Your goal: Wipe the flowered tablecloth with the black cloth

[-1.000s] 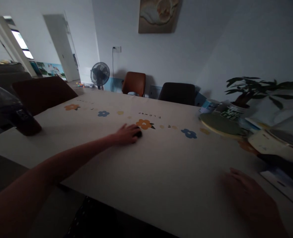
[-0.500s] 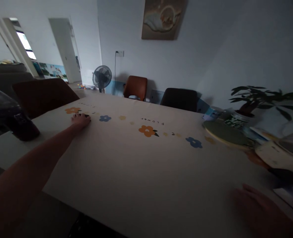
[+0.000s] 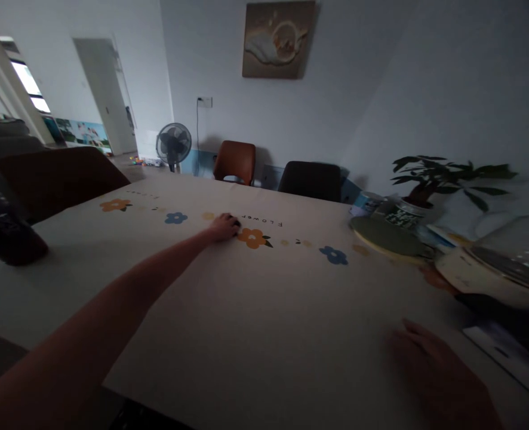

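Far across the tablecloth (image 3: 255,310), the left hand (image 3: 223,227) lies at the end of a fully outstretched arm, knuckles up, fingers curled down onto a small dark object (image 3: 234,223) just beside the printed orange flower (image 3: 252,237); what the object is cannot be told. Near the table's front edge the right hand (image 3: 430,364) rests flat, palm down, fingers loosely spread and holding nothing. Smooth and pale, the cloth bears small blue and orange flowers. A round green plate (image 3: 387,236) lies at right, near a leafy potted plant (image 3: 430,179).
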A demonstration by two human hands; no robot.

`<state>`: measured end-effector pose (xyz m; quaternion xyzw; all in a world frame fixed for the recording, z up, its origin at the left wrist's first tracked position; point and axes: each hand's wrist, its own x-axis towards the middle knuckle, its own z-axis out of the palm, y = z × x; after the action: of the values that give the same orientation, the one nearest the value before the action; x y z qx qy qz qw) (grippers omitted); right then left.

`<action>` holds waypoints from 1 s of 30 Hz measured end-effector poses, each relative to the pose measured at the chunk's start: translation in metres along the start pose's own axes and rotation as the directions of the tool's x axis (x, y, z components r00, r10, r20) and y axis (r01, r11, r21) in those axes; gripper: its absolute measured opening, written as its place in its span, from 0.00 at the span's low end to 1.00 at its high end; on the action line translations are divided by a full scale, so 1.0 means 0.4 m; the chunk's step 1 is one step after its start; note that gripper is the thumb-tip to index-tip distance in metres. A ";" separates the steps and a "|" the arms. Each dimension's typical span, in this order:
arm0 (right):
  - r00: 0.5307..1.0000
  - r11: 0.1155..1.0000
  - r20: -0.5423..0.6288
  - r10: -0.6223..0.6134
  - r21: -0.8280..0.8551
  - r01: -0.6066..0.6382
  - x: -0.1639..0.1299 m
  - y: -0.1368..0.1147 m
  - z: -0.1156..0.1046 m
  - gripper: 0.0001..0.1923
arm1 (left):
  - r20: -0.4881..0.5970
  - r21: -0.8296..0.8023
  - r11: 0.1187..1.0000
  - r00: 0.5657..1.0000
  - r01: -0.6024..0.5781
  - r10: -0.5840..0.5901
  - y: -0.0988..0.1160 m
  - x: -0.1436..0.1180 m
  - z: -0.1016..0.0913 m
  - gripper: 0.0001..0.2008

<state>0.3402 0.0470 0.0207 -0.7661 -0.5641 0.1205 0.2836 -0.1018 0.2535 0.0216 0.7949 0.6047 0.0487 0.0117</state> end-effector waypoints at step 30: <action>0.996 0.998 -0.062 -0.069 -0.001 0.069 0.003 0.020 0.005 0.26 | 0.057 -0.110 0.939 0.941 -0.326 0.334 0.151 -0.514 -0.005 0.27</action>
<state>0.3460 0.0471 0.0146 -0.7492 -0.5811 0.0872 0.3055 -0.0982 0.0393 0.0151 0.8847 0.4588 0.0500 0.0653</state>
